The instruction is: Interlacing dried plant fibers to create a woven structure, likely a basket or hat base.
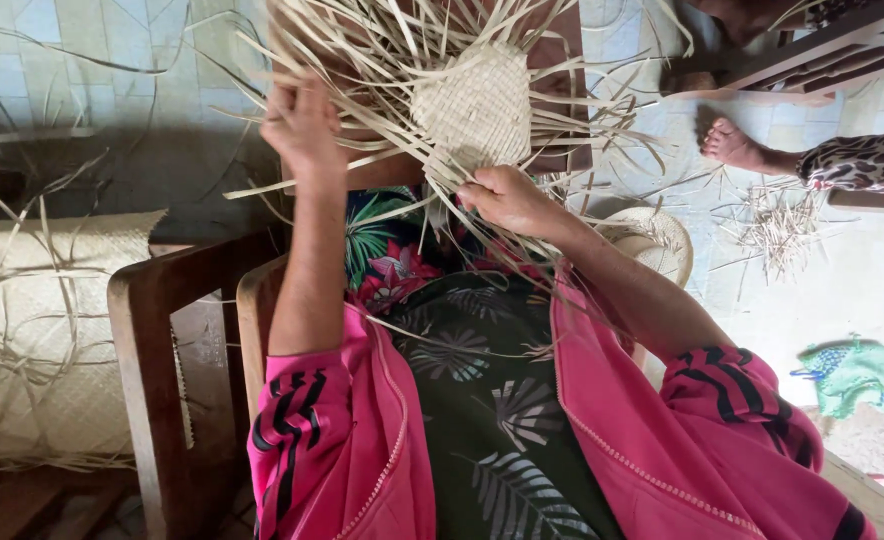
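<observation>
1. Woven straw piece (474, 105), pale, tight checker weave with loose strips fanning out all round, is held up at the top middle of the view, over the person's lap.
2. Left hand (304, 125) is left of the woven piece, fingers closed around a bunch of loose straw strips (362, 45).
3. Right hand (507, 198) is just below the woven piece, touching its lower edge, fingers pinched on strips there.
4. Both forearms are bare; pink sleeves (337, 440) with black stripes are pushed up below the woven piece, and a dark leaf-print garment (492, 400) lies between them.
5. Wooden chair arm (162, 330), brown, is lower left of the woven piece.
6. Rolled woven mat (47, 330), same pale straw, lies far left of the woven piece, beyond the chair arm, stray strips on it.
7. Finished straw hat rim (662, 240) is just right of and below the woven piece, behind the right forearm.
8. Floor (842, 270) is pale tile, right of the woven piece, with a straw scrap pile (777, 225) on it.
9. Another person's bare foot (732, 145) rests on the floor right of the woven piece, near the scraps.
10. Green cloth (852, 375) lies on the floor at lower right.
</observation>
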